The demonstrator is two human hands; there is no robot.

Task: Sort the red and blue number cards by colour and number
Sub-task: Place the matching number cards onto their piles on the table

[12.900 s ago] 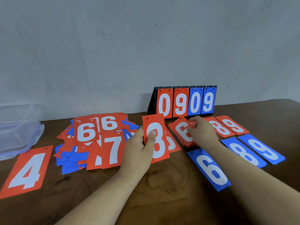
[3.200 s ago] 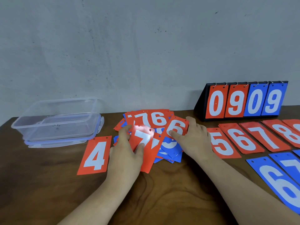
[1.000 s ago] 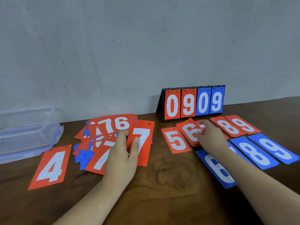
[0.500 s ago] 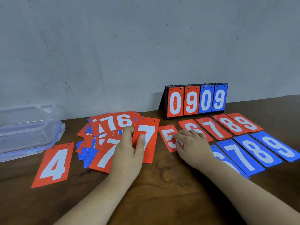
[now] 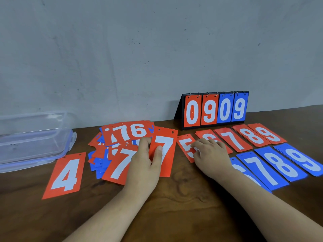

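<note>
My left hand (image 5: 145,165) grips a red 7 card (image 5: 167,151), thumb on its face, just right of a loose pile of red and blue cards (image 5: 115,145). My right hand (image 5: 209,154) lies with fingers spread over the red 5 card (image 5: 185,147) and the red 6 card (image 5: 208,136). Beyond it a red row runs 7 (image 5: 232,140), 8 (image 5: 251,135), 9 (image 5: 267,133). A blue row in front holds a partly hidden 6 (image 5: 244,172), then 7 (image 5: 262,168), 8 (image 5: 281,163), 9 (image 5: 302,158). A red 4 card (image 5: 65,174) lies alone at the left.
A flip scoreboard (image 5: 215,110) showing 0 9 0 9 stands against the wall behind the rows. A clear plastic box (image 5: 33,138) sits at the far left of the dark wooden table (image 5: 174,198). The grey wall closes the back.
My right hand came off the red 6 and 7 cards and slid left onto the red 5 within the last second. My left hand keeps the red 7 card in place.
</note>
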